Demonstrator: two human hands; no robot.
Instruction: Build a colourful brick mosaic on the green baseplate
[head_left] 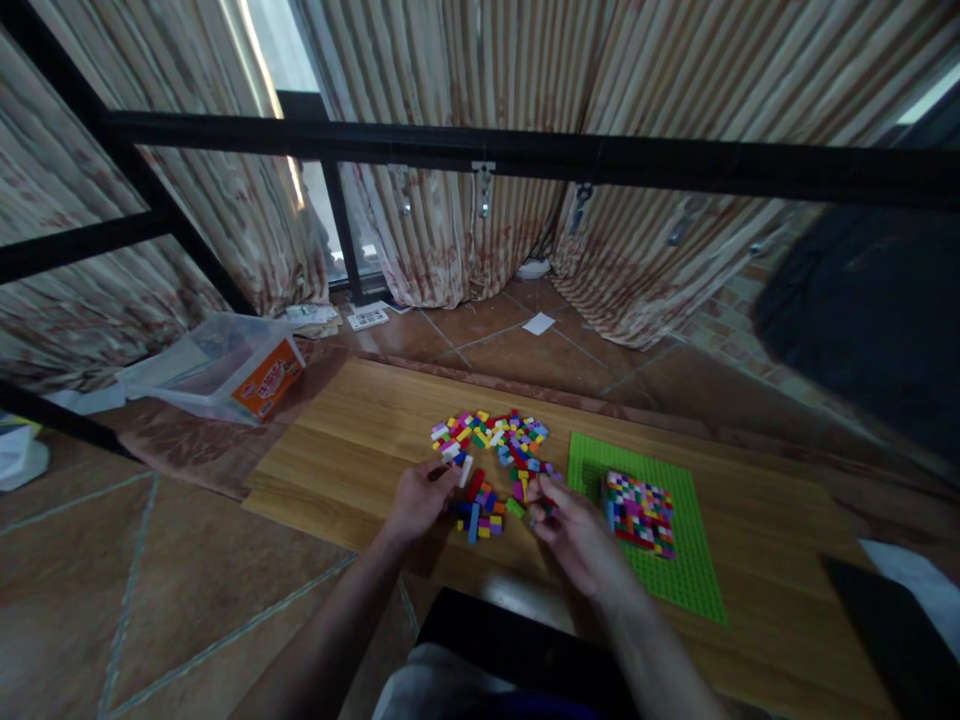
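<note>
On the pale wooden tabletop [352, 440], glossy plastic bricks [491, 435] are lying heaped; the left hand [420, 497], palm down, is pinching a white brick [465, 469] at the heap's near edge, while the right hand [574, 530] is curling over loose pieces, grip unclear, beside a studded green baseplate [686, 580], terracotta floor tiles [150, 560] surrounding

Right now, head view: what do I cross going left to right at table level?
clear plastic box → left hand → small brick cluster → right hand → multicoloured brick slab, on the green baseplate. The loose brick pile spans behind both hands, so it is left out.
</note>
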